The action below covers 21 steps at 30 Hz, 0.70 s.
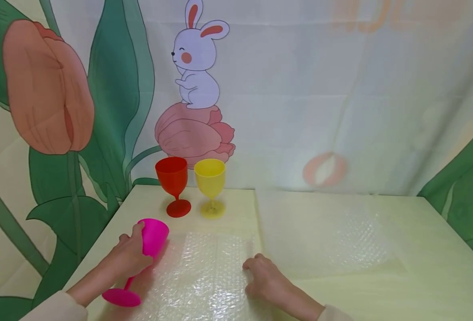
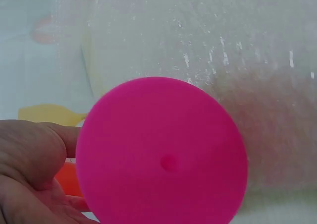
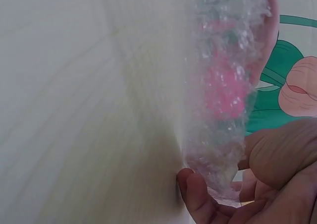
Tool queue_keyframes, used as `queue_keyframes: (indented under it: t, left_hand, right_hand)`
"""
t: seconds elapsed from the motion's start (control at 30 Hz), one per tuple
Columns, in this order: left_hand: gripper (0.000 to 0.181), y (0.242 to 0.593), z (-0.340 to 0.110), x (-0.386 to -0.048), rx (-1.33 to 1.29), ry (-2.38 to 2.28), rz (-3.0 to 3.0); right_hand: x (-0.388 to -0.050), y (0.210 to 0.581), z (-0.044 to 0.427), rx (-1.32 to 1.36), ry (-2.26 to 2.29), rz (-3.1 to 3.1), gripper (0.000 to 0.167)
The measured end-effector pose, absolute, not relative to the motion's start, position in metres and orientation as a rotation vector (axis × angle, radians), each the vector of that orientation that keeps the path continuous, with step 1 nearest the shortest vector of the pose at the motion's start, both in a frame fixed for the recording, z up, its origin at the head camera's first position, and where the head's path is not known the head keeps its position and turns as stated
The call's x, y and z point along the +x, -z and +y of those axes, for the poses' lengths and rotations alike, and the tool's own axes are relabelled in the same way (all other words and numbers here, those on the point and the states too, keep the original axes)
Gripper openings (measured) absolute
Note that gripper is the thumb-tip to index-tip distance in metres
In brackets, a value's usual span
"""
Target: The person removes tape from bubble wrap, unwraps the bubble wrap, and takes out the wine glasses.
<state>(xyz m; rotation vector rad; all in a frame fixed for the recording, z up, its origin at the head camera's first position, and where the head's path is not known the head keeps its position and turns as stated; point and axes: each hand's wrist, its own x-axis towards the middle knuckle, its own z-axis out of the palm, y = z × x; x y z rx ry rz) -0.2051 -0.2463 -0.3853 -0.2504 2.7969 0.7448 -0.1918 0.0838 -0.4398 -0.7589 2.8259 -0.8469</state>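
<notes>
A bright pink plastic goblet [image 1: 154,236] leans in my left hand [image 1: 129,257], which grips it by the bowl. Its round foot [image 2: 158,135] fills much of the left wrist view and hides part of that hand. To the right of the goblet lies a sheet of clear bubble wrap [image 1: 204,272]. My right hand [image 1: 267,280] pinches the right edge of this sheet. In the right wrist view the thumb and fingers [image 3: 195,194] are on either side of the lifted wrap, and the pink goblet shows blurred through it.
A red goblet [image 1: 172,176] and a yellow goblet [image 1: 210,176] stand upright side by side near the back of the pale yellow table [image 1: 413,236]. Another bubble wrap sheet [image 1: 320,240] lies flat on the right. Behind the table hangs a printed cloth [image 1: 276,102].
</notes>
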Motion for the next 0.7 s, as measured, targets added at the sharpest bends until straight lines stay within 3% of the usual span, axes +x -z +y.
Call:
queue_keyframes:
  t: [0.27, 0.7]
  left_hand:
    - [0.105, 0.392, -0.243, -0.207, -0.280, -0.561, 2.891]
    - [0.085, 0.386, -0.258, -0.211, -0.272, -0.522, 2.960]
  right_hand:
    - [-0.192, 0.438, 0.083, -0.730, 0.808, 2.834, 0.038]
    - [-0.187, 0.437, 0.080, -0.759, 0.648, 2.945, 0.036]
